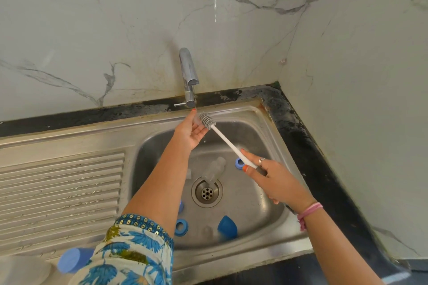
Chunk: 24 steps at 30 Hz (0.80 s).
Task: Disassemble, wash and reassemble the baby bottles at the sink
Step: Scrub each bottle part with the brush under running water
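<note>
The clear bottle body [213, 168] lay on its side in the sink [252, 109] beside the drain [206, 193], with blue rings [181, 227] and a blue cap [227, 226] scattered round it; so disassembly looked done, washing barely begun, reassembly untouched. Above, the right hand [273, 180] curled its fingers round the white handle of the bottle brush [225, 140]; the left hand [190, 133], fingers straight and loosely together, touched the grey bristle head beneath the tap [188, 76]; whether water ran, I could not tell.
</note>
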Each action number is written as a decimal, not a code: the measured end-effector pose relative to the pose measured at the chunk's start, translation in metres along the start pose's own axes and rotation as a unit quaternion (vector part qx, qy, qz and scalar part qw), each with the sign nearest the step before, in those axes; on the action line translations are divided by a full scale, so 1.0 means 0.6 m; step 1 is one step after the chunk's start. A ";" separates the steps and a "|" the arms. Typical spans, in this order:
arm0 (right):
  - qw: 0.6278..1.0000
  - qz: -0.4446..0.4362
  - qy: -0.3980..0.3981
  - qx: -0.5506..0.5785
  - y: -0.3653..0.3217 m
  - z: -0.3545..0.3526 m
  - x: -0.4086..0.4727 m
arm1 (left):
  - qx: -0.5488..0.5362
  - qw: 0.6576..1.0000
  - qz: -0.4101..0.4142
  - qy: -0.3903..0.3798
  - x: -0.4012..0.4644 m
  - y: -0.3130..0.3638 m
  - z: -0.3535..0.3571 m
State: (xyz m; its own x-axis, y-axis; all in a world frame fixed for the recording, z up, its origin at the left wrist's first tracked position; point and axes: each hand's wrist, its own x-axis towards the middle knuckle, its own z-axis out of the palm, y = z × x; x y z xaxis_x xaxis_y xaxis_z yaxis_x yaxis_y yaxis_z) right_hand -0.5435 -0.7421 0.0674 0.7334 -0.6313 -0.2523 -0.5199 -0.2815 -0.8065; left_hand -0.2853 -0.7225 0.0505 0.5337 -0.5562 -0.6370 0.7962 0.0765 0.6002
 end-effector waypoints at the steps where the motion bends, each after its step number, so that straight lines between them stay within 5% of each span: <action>1: 0.999 -0.007 0.004 -0.035 0.004 -0.001 0.002 | -0.005 1.000 0.001 0.006 0.000 0.003 -0.001; 6: 0.985 -0.034 0.005 -0.167 0.010 -0.007 0.002 | 0.011 1.000 0.003 0.012 -0.005 0.012 -0.005; 13: 0.906 -0.048 0.051 -0.416 -0.006 0.008 -0.002 | 0.083 0.996 0.022 -0.037 -0.009 0.006 0.004; 16: 0.900 -0.043 0.052 -0.431 -0.007 0.030 0.000 | 0.114 0.991 0.042 -0.054 -0.006 0.010 0.011; 20: 0.976 0.002 0.017 -0.217 -0.028 0.043 -0.002 | 0.134 0.987 0.041 -0.082 -0.003 0.015 0.014; 22: 0.997 0.053 -0.018 0.052 -0.039 0.045 -0.006 | 0.105 0.989 0.026 -0.105 -0.005 0.019 0.007; 24: 0.918 0.133 -0.090 0.362 -0.046 0.034 -0.005 | 0.035 0.988 0.009 -0.149 -0.006 0.023 -0.005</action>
State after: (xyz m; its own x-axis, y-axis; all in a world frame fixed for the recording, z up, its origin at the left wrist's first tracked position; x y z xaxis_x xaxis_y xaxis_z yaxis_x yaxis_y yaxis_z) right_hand -0.5223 -0.7177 0.0795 0.7172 -0.4601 -0.5234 -0.3114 0.4603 -0.8314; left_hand -0.2755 -0.7168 0.0594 0.4325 -0.7746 -0.4614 0.7600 0.0378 0.6489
